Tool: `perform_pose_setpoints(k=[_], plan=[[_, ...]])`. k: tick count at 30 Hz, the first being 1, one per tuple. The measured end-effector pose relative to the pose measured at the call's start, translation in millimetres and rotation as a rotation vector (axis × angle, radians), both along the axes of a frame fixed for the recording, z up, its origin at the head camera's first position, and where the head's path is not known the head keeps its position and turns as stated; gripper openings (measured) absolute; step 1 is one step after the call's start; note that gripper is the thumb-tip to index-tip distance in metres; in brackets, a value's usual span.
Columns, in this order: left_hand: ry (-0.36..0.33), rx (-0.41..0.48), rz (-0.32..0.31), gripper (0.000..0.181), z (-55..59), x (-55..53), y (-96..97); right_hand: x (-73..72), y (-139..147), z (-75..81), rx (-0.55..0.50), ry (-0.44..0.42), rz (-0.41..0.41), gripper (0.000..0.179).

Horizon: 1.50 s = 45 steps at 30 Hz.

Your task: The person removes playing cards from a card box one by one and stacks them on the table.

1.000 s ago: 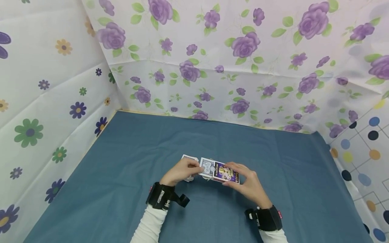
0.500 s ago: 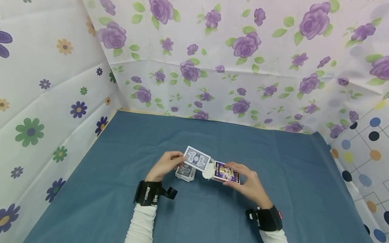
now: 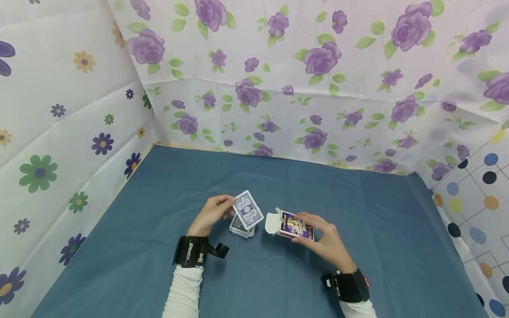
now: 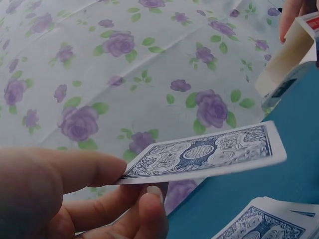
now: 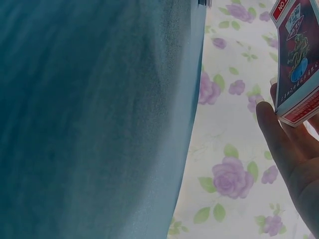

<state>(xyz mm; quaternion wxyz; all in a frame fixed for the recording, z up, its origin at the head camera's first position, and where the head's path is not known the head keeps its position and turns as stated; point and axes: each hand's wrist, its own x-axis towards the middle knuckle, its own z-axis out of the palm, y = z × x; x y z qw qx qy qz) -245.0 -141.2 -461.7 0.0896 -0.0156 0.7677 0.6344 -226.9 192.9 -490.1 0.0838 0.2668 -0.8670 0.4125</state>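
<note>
My left hand point(image 3: 212, 214) pinches playing cards point(image 3: 248, 210) by one corner, their blue-and-white patterned backs facing up. In the left wrist view the held cards point(image 4: 199, 152) look like a thin layer between thumb and fingers. Just below them a pile of cards point(image 3: 240, 227) with the same backs lies on the cloth, partly covered by the held ones. My right hand point(image 3: 324, 236) grips a purple and yellow card box point(image 3: 296, 226), its white end flap point(image 3: 272, 223) folded out toward the pile. From the left wrist view the box's open end point(image 4: 294, 55) shows a bare inside.
A dark blue cloth point(image 3: 159, 212) covers the table. Flowered sheets point(image 3: 246, 123) hang behind it and at the left, and a dotted sheet point(image 3: 477, 221) stands at the right. Black straps with cameras point(image 3: 191, 251) sit on both wrists.
My left hand has drawn the cards out of the box, moved left with them and turned them over the pile. The right hand keeps the box in place.
</note>
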Motion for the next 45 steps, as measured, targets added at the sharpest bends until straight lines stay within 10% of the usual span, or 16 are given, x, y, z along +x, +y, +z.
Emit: perform_pose_setpoints(k=[16, 29, 45], plan=[[-0.01, -0.107, 0.362, 0.019, -39.8, -13.2, 13.9, -1.4, 0, -3.7, -0.002, -0.025, 0.001, 0.055], [0.04, -0.023, 0.415, 0.02, -46.8, -11.9, 20.4, -0.4, 0, -1.7, 0.008, -0.01, 0.005, 0.055], [0.182, -0.255, 0.452, 0.013, -56.7, -12.7, 27.6, -0.6, 0, -3.6, 0.01, -0.041, 0.012, 0.055]])
